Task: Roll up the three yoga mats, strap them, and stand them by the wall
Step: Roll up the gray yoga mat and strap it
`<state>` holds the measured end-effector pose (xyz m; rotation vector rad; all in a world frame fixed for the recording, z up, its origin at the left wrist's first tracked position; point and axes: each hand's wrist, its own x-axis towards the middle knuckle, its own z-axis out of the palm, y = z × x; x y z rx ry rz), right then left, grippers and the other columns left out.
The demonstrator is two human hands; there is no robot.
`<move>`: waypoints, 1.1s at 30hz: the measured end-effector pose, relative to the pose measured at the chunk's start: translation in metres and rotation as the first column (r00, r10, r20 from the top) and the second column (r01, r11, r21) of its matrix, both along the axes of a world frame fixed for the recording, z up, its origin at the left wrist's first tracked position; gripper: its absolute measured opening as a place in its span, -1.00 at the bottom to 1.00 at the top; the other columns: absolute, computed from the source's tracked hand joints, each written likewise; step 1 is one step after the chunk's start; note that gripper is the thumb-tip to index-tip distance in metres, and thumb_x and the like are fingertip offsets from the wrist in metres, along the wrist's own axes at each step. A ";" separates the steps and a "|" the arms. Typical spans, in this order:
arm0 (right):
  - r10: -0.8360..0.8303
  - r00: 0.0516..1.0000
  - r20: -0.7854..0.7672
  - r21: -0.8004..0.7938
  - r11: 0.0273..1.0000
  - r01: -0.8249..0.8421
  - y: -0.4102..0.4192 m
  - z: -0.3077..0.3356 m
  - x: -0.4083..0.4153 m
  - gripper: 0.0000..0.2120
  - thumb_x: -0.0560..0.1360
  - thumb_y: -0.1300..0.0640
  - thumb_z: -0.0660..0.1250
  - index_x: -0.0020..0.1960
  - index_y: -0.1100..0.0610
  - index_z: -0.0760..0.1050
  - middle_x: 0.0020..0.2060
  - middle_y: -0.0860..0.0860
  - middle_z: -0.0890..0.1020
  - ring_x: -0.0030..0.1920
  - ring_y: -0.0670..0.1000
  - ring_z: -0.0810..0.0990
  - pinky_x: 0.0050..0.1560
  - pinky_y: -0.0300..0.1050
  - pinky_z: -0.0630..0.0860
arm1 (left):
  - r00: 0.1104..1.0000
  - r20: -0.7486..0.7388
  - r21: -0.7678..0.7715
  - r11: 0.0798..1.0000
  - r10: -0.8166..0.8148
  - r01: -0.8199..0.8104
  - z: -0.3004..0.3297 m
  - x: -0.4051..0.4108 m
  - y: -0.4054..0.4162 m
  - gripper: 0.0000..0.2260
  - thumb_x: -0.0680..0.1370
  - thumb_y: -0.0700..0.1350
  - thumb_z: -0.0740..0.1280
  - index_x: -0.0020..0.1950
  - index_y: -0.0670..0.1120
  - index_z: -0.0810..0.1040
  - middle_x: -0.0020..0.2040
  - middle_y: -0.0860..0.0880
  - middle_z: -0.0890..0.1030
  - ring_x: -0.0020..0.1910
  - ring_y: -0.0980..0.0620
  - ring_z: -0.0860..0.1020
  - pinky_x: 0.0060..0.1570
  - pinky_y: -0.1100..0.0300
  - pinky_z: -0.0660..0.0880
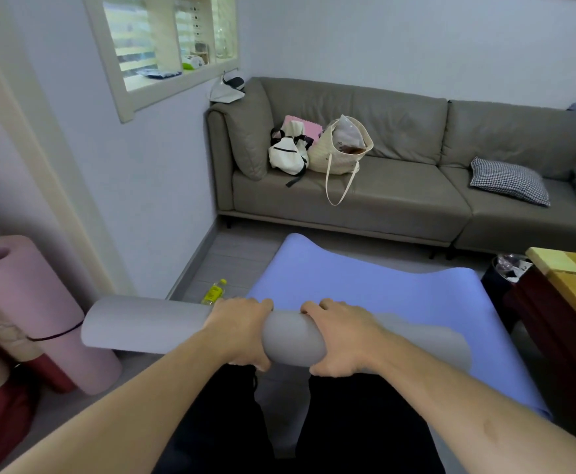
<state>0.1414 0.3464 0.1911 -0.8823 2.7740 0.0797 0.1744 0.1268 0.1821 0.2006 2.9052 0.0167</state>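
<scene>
While both hands, left (pixel 242 331) and right (pixel 339 338), close their grip round the grey rolled mat (pixel 150 325), its right end stays hidden; the blue mat (pixel 382 285) lies beyond.

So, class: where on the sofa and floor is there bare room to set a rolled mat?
Free: sofa seat between tote bag and checked cushion; floor strip between wall and blue mat, beside the bottle. Crowded: the sofa's left end, with bags.

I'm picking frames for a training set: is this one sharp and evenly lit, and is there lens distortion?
Head view: soft, even indoor light with no hard shadows or glare; both hands, left and right, on the grey mat roll look sharp; wide-angle bending curves the sofa and the door frame.
</scene>
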 end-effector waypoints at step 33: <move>0.059 0.984 -0.169 -0.025 0.998 -0.064 0.000 0.006 -0.005 -0.42 0.29 -0.06 0.50 0.20 -0.11 0.29 -0.10 -0.06 0.48 -0.12 0.10 0.51 -0.21 0.00 0.41 | 0.992 0.128 0.114 0.993 0.018 -0.033 0.027 -0.009 0.000 -0.46 0.21 0.23 0.54 0.07 0.13 0.41 -0.08 0.10 0.57 -0.13 0.03 0.56 -0.17 0.04 0.53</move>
